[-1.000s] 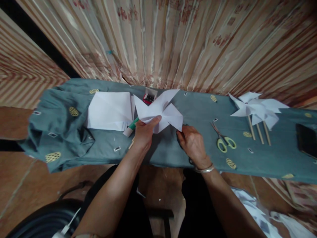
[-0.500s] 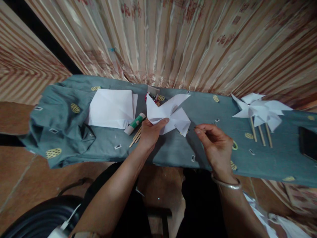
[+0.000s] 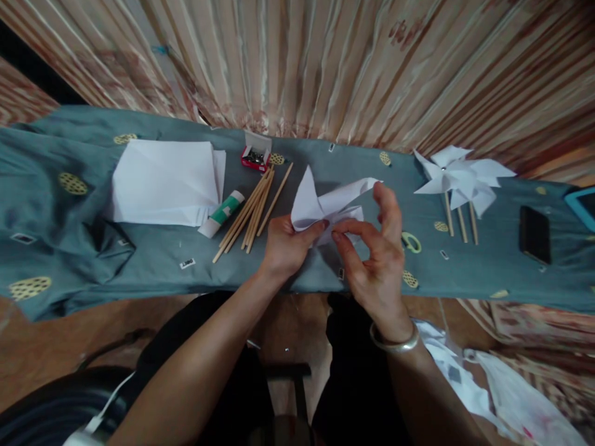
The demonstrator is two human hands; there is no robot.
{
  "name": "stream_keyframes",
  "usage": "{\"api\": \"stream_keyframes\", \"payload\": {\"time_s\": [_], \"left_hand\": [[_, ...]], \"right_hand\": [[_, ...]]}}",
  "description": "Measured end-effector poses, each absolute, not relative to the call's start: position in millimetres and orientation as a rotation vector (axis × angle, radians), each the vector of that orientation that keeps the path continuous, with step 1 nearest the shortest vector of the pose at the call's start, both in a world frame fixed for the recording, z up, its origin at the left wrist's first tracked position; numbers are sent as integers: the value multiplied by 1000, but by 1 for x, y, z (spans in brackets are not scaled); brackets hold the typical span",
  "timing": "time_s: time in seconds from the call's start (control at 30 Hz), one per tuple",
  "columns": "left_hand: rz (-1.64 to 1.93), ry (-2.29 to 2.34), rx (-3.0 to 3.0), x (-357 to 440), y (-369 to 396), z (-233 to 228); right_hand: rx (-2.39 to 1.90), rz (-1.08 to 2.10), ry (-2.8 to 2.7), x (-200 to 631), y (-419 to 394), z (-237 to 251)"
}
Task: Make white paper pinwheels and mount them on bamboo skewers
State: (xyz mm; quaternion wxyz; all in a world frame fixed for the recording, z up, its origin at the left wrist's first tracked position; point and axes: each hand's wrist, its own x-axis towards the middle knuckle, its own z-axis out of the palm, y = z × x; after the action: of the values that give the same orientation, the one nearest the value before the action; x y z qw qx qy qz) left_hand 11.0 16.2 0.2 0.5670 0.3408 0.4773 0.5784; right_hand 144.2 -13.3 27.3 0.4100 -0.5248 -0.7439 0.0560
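Observation:
My left hand point(image 3: 286, 248) is closed on a white paper pinwheel point(image 3: 332, 199), its thumb pressed near the middle of the folds. Close beside that thumb, my right hand point(image 3: 376, 266) has thumb and index finger pinched together at the paper, the other fingers lifted. Whatever lies in this pinch is too small to name. Left of the pinwheel are several wooden sticks point(image 3: 246, 214) and a green and white glue stick point(image 3: 225, 210). Behind them an open red box point(image 3: 255, 156) contains small shiny metal pieces.
A stack of white paper point(image 3: 162, 179) lies at left on the cloth-covered table point(image 3: 260, 275). To the right are green scissor handles point(image 3: 411, 242), several pinwheels on sticks point(image 3: 458, 176), a dark phone point(image 3: 534, 235) and a blue-edged object point(image 3: 583, 207). A curtain point(image 3: 297, 68) hangs behind.
My right hand has come left to the pinwheel's middle, still pinching. The pinwheel has turned and tilted in my left hand. The view has shifted, showing more of the sticks and red box.

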Motion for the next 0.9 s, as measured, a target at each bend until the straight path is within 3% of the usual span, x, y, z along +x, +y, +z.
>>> {"api": "stream_keyframes", "payload": {"time_s": [0.4, 0.9], "left_hand": [[1348, 1124, 824, 15, 15, -4], [1315, 1195, 867, 12, 13, -5]], "right_hand": [[-1437, 405, -1828, 152, -8, 25], [-1434, 451, -1834, 153, -6, 21]]}}
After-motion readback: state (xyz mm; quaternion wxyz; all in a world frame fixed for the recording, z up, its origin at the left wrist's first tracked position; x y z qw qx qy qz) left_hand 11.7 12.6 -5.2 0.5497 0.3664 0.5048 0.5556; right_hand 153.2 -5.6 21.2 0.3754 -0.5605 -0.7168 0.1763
